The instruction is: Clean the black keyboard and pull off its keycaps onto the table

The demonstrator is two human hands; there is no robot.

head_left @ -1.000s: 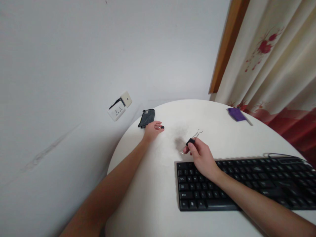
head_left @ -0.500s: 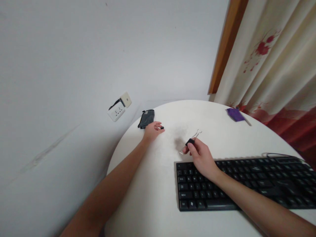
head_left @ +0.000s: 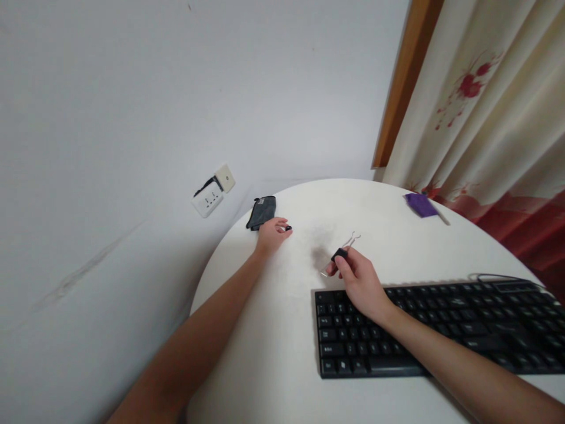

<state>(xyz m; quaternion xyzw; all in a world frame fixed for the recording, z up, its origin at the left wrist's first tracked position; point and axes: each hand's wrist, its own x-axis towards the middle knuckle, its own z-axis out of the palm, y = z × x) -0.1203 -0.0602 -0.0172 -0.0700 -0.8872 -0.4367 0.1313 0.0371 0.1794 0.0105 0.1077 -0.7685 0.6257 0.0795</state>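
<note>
Okay, head view only, looking down on a round white table (head_left: pixel 282 330). Right hand (head_left: pixel 359 282) sits just past the top-left corner of a black keyboard (head_left: pixel 441 330), with the forearm lying across the keys. Its fingers are closed, and thumb and forefinger pinch the black body of a binder clip (head_left: pixel 339 254). The clip's wire handles stick out away from the person, towards the far side of the table, and a bit of metal shows below the fingers near the tabletop. I can't tell whether the clip touches the surface. Left hand (head_left: pixel 271 232) rests near the table's far-left edge, arm stretched out along the left side. It is loosely curled, fingertips together on a small black piece (head_left: pixel 288 228), too small to identify. The two hands are well apart, with bare table and a faint grey smudge between them. A dark grey pouch (head_left: pixel 262 212) lies at the table rim just beyond the left hand, close to it; contact is unclear. A purple item (head_left: pixel 420 204) lies at the far-right edge, next to a cream curtain (head_left: pixel 485 106) with red flowers. A thin cable (head_left: pixel 498 277) runs along the keyboard's far edge. A wall socket (head_left: pixel 212 191) sits on the white wall left of the table, and a wooden frame (head_left: pixel 404 82) is beside the curtain.
</note>
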